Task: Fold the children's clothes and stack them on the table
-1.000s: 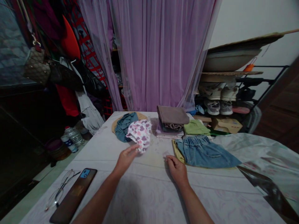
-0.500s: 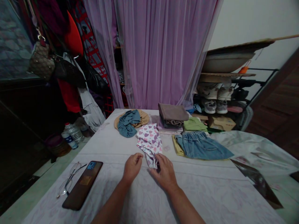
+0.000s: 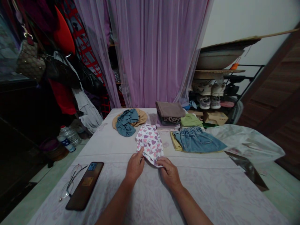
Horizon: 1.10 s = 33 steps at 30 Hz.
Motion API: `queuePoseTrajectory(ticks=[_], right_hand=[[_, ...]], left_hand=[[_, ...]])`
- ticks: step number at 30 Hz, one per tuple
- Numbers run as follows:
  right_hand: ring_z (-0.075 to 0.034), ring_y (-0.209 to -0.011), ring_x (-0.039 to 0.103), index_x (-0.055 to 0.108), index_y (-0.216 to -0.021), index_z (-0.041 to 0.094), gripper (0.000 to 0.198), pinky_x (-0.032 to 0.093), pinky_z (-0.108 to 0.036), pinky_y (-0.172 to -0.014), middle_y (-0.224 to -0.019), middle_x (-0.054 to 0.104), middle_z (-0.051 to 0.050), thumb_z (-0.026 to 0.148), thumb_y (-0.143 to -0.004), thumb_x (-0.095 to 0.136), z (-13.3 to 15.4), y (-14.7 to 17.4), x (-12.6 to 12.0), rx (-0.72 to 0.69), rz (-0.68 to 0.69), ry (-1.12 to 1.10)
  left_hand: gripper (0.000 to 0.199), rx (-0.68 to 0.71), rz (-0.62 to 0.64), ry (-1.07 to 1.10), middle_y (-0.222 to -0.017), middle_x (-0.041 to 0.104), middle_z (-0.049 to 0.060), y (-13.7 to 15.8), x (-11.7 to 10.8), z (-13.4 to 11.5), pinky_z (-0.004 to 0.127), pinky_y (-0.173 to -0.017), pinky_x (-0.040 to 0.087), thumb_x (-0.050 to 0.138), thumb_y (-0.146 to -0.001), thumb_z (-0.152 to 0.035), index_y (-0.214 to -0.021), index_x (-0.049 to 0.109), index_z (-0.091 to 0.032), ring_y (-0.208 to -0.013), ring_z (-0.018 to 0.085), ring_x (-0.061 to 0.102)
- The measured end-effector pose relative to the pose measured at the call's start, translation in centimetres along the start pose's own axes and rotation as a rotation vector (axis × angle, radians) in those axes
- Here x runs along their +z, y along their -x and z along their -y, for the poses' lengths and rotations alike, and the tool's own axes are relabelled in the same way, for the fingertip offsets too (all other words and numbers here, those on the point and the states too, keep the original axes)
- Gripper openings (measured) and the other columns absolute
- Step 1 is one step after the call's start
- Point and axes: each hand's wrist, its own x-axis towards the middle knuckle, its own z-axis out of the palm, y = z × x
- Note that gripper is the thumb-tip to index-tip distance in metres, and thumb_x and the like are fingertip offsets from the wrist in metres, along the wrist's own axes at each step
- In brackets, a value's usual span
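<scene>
A small white garment (image 3: 150,140) printed with purple and pink hearts lies spread on the cloth-covered surface in front of me. My right hand (image 3: 169,171) pinches its near right corner between thumb and fingers. At the near left edge, my left hand (image 3: 136,164) has its fingers closed on the fabric, with the index finger lying along the top. The near hem runs between both hands. Just beyond the garment are crumpled teal clothing (image 3: 127,122) and a tan piece (image 3: 142,116) beneath it.
Folded brown clothes (image 3: 170,109) top a stack at the back. Denim shorts (image 3: 199,140) lie on a yellow piece at right, near a green folded cloth (image 3: 191,119). A phone (image 3: 85,186) and eyeglasses (image 3: 70,184) rest at the left. Shoes (image 3: 209,101) stand on a rack.
The garment's bunched near end has been spread wider. My left hand, which was apart from the cloth, now holds its left edge; the right hand grips the corner. The view has shifted slightly right.
</scene>
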Motion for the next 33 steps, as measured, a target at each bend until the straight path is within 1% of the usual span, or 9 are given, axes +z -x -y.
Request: queuePoseTrajectory(ticks=[6,12,16,19,21,24,26,30,33], right_hand=[[-0.016,-0.107,0.066,0.07,-0.112,0.025,0.048,0.053,-0.027,-0.09,-0.113,0.068,-0.008,0.005,-0.079,0.042,0.1,0.6,-0.9,-0.061,-0.013,-0.027],[-0.015,-0.103,0.067,0.072,-0.099,0.024,0.044,0.053,-0.024,-0.087,-0.112,0.069,-0.007,0.002,-0.074,0.043,-1.1,0.5,-0.8,-0.121,-0.03,-0.061],[-0.015,-0.098,0.068,0.073,-0.097,0.024,0.046,0.055,-0.025,-0.084,-0.107,0.071,-0.005,0.003,-0.071,0.042,-1.1,0.5,-0.7,-0.088,0.042,-0.047],[-0.017,-0.098,0.068,0.073,-0.102,0.025,0.043,0.054,-0.028,-0.086,-0.104,0.073,-0.004,0.007,-0.073,0.046,0.6,0.5,-0.9,-0.093,0.161,-0.067],[-0.019,-0.099,0.068,0.073,-0.104,0.025,0.035,0.053,-0.03,-0.089,-0.102,0.074,-0.005,0.014,-0.078,0.051,2.1,0.5,-1.1,-0.097,0.238,-0.094],[-0.019,-0.087,0.07,0.075,-0.095,0.023,0.023,0.054,-0.029,-0.082,-0.092,0.076,-0.005,0.026,-0.086,0.054,3.7,0.3,-1.4,-0.03,0.261,-0.159],[-0.018,-0.079,0.07,0.075,-0.089,0.021,0.026,0.054,-0.028,-0.075,-0.084,0.075,-0.006,0.032,-0.089,0.051,3.9,-0.2,-1.6,0.074,0.171,-0.21],[-0.019,-0.076,0.069,0.073,-0.094,0.017,0.035,0.053,-0.03,-0.072,-0.088,0.075,-0.008,0.043,-0.087,0.05,3.5,-3.0,-2.3,0.295,-0.058,-0.315],[-0.019,-0.074,0.066,0.073,-0.097,0.016,0.042,0.051,-0.029,-0.07,-0.086,0.073,-0.007,0.051,-0.083,0.052,4.0,-6.2,-2.9,0.391,-0.026,-0.336]], left_hand=[[0.05,0.005,-0.043,0.007,-0.116,0.068,0.008,0.6,0.5,0.6,0.04,-0.099,0.048,0.047,-0.084,-0.014,-0.132,0.058,-0.023,-0.109,0.022,0.06],[0.06,-0.101,-0.073,0.148,-0.114,0.068,0.01,0.6,0.9,0.7,0.043,-0.1,0.047,0.051,-0.078,-0.015,-0.138,0.052,-0.02,-0.109,0.024,0.061],[0.048,-0.267,-0.06,0.548,-0.116,0.069,0.008,-0.3,0.8,-0.1,0.039,-0.1,0.046,0.057,-0.075,-0.021,-0.123,0.063,-0.021,-0.109,0.022,0.063],[0.044,-0.442,-0.186,0.904,-0.122,0.067,0.01,-1.0,-0.1,-1.5,0.037,-0.099,0.046,0.061,-0.078,-0.037,-0.117,0.063,-0.019,-0.113,0.023,0.062],[0.048,-0.514,-0.27,1.043,-0.123,0.066,0.01,-1.3,-0.8,-2.7,0.036,-0.093,0.049,0.063,-0.077,-0.046,-0.117,0.062,-0.019,-0.108,0.023,0.063],[0.05,-0.426,-0.333,1.141,-0.111,0.068,0.006,-1.5,-2.0,-4.5,0.03,-0.085,0.051,0.071,-0.07,-0.042,-0.112,0.057,-0.02,-0.097,0.019,0.065],[0.049,-0.343,-0.314,1.156,-0.105,0.068,0.004,-1.6,-2.5,-5.4,0.024,-0.077,0.051,0.074,-0.065,-0.032,-0.109,0.053,-0.021,-0.088,0.015,0.065],[0.06,-0.271,-0.086,1.093,-0.104,0.069,0.004,-1.6,-2.8,-6.5,0.021,-0.057,0.048,0.065,-0.067,-0.023,-0.123,0.044,-0.023,-0.065,0.011,0.062],[0.077,-0.179,0.02,0.949,-0.104,0.07,0.005,-1.6,-2.8,-7.2,0.024,-0.066,0.051,0.056,-0.073,-0.018,-0.144,0.026,-0.023,-0.073,0.014,0.066]])
